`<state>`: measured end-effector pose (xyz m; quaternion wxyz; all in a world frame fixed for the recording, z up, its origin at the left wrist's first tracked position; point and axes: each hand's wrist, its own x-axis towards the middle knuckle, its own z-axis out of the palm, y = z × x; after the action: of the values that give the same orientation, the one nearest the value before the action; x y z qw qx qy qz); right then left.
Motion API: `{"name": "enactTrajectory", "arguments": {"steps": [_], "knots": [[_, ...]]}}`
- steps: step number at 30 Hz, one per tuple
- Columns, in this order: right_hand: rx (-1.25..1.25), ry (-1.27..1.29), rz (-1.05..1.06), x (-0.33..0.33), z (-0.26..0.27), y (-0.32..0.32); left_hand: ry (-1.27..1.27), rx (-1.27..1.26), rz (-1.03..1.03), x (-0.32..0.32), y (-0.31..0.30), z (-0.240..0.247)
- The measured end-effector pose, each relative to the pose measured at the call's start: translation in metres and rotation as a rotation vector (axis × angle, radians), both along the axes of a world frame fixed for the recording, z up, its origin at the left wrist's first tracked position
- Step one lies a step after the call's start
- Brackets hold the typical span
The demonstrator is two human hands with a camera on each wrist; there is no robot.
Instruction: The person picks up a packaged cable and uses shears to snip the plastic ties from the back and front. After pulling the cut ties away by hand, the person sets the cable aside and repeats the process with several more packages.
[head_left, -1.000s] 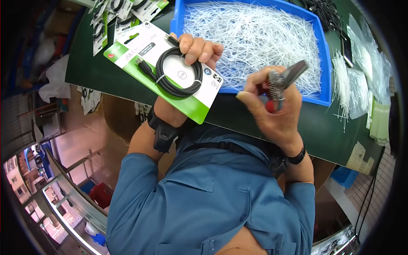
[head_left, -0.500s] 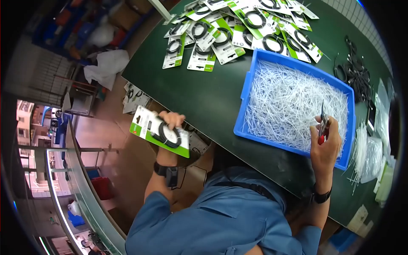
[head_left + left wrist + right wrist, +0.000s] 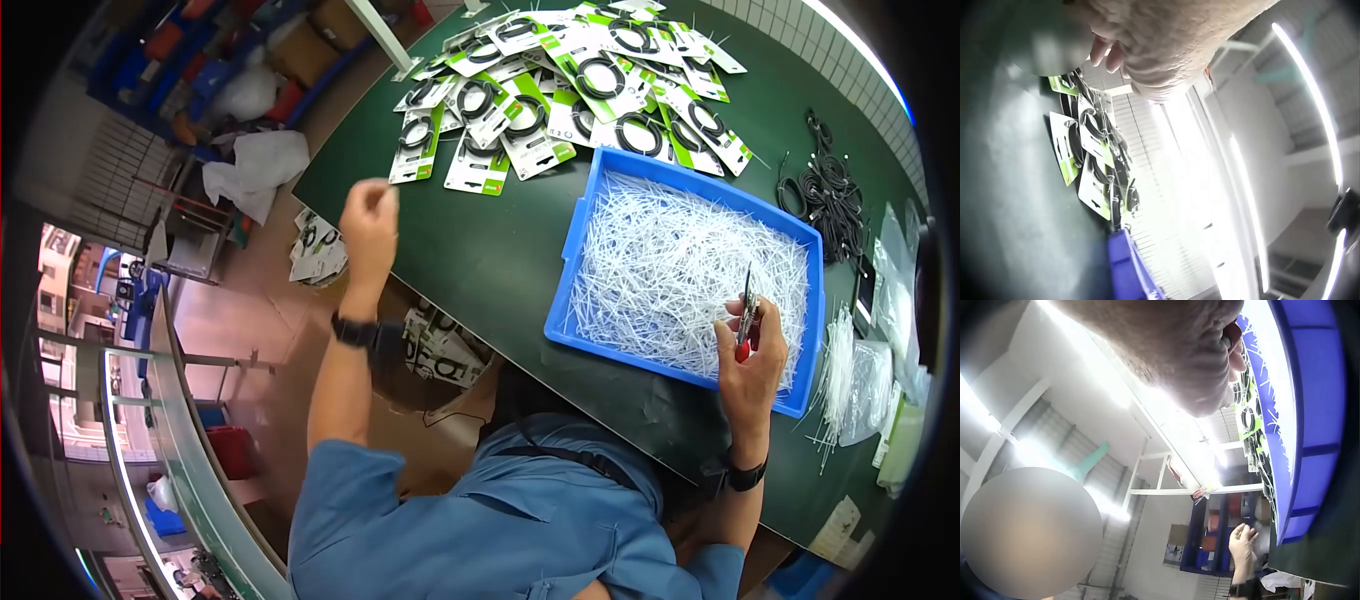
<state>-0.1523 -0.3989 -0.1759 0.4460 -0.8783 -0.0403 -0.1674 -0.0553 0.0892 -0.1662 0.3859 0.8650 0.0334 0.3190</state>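
Note:
The left hand (image 3: 370, 228) is raised just off the table's left edge with its fingers loosely bent and nothing in them; the right wrist view also shows this hand (image 3: 1243, 547) in the distance. In the head view the right hand (image 3: 752, 375) grips small red-handled cutters (image 3: 747, 325), blades up, over the right part of a blue tray (image 3: 565, 300) full of thin white plastic strips (image 3: 680, 270). Beyond the tray lie many carded black coiled cables (image 3: 602, 78) in a pile.
More cards (image 3: 445, 350) lie in a container below the table's front edge, and others (image 3: 318, 250) sit low at the left. Loose black cables (image 3: 832, 195), clear bags (image 3: 868, 385) and a bundle of white strips (image 3: 835, 370) lie right of the tray on the green table (image 3: 450, 270).
The left hand has let go of the carded cable and moved up and left. The right hand, with the cutters, has moved slightly down in the picture. The head view has turned to take in more table.

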Motion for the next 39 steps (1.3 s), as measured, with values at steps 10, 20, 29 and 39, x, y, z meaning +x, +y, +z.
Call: {"name": "enactTrajectory", "arguments": {"steps": [10, 20, 29, 39], "knots": [[-0.003, 0.013, -0.013, -0.004, -0.006, -0.010, 0.090, 0.650, -0.224, 0.188, -0.040, -0.053], [-0.010, 0.027, 0.025, -0.001, -0.010, -0.005, -0.064, 0.686, -0.200, 0.188, -0.022, -0.049], [0.029, -0.007, 0.052, -0.003, -0.011, -0.001, -0.233, 0.503, -0.024, 0.194, 0.012, -0.005], [0.161, 0.086, 0.119, -0.011, 0.004, -0.005, -0.395, 0.091, -0.029, 0.142, -0.035, 0.070]]}}
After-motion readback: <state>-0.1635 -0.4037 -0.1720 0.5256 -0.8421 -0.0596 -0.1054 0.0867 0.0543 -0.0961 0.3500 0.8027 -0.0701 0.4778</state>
